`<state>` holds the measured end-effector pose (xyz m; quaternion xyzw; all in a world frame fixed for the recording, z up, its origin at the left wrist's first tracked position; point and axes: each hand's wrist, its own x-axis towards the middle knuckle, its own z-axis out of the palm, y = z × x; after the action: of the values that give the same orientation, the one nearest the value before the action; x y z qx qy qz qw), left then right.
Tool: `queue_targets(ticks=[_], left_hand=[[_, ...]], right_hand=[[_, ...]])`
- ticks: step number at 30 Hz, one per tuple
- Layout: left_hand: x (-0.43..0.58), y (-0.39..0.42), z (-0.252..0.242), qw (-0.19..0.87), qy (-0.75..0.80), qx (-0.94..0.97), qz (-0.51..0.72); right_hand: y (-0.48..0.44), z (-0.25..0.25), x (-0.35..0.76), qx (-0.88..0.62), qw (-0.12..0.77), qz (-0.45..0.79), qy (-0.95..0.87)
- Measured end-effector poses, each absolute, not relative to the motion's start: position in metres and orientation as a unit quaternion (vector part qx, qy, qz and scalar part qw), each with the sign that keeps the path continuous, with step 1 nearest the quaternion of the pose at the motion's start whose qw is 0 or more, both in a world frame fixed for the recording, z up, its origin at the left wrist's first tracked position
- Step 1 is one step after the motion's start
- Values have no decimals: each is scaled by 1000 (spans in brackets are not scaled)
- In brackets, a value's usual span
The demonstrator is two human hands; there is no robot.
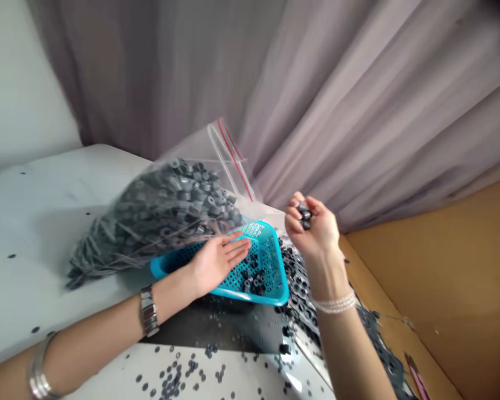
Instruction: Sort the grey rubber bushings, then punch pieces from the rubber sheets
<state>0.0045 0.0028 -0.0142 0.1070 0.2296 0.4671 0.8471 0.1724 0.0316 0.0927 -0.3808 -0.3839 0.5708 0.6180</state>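
Grey-purple curtain (216, 66) filled the background. White surface (8, 222) carried everything in front of it; brown cardboard (462, 239) stood along the right side. Biggest container: clear zip bag (191, 145), lying slanted behind and left of the basket, with a red-striped zip edge (235, 158) at its upper right end. Lower part of the bag was bulging with dark, short, ring-like pieces (187, 191), many showing a center hole; the part near the zip was bare plastic.

Blue perforated basket (270, 261) sat in the middle, above a dark panel (191, 328). A small pile of black pieces (254, 282) lay at its right end; left end partly hidden by the arm and bag. Black perforated sheets (302, 289) lay to the right of the basket, partly behind the right forearm.

Left hand (219, 264) was over the basket, palm turned up, fingers stretched out, nothing visible in them. Right hand (314, 222) was raised right of the basket, apart from it, fingers curled around several black pieces; exact count unclear. Smallest: loose black discs (173, 383) scattered over the near surface, more around the panel.
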Motion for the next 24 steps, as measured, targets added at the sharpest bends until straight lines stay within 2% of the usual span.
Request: queue_targets(ticks=[4,9,14,17,20,22,24], left_hand=[[8,4,-17,845,230,121,468],[13,8,-22,842,236,123,469],[11,9,-19,843,234,126,467],[8,7,-17,847,233,128,461],[4,7,-15,856,230,129,445],[2,9,-16,862,234,129,431],[1,10,-16,859,240,136,430]], right_hand=[[64,140,119,-355,613,516,-482],[52,156,66,-410,441,561,-568],[25,156,102,-431,475,537,-549],[2,140,143,-439,528,474,-552],[-41,101,185,-519,538,329,-577],[-79,64,208,-620,444,221,-609],[-117,26,224,-693,345,173,-609]])
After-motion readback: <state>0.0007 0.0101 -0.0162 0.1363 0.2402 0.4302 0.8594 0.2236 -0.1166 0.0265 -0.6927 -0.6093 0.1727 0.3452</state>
